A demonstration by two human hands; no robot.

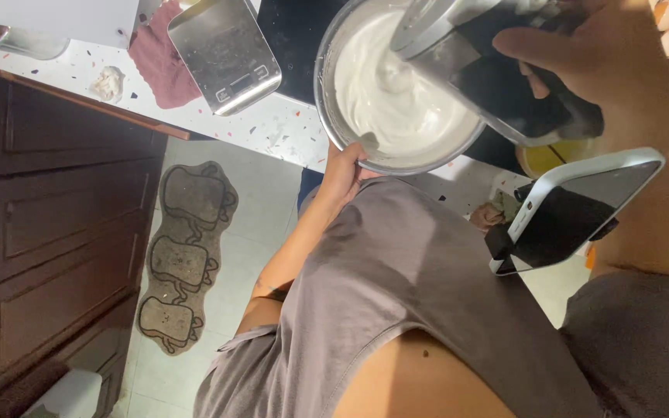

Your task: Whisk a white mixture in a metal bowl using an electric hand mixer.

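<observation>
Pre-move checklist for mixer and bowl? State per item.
1. Left hand holds the bowl rim: ok.
2. Right hand grip on hand mixer: ok.
3. Beaters down in the white cream: cannot tell, mixer body hides them.
4. Bowl well back from counter edge: not ok, it sits at the edge.
5. Scale apart from bowl: ok.

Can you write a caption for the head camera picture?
Left hand steadies a metal bowl of white cream while right hand holds an electric mixer.
</observation>
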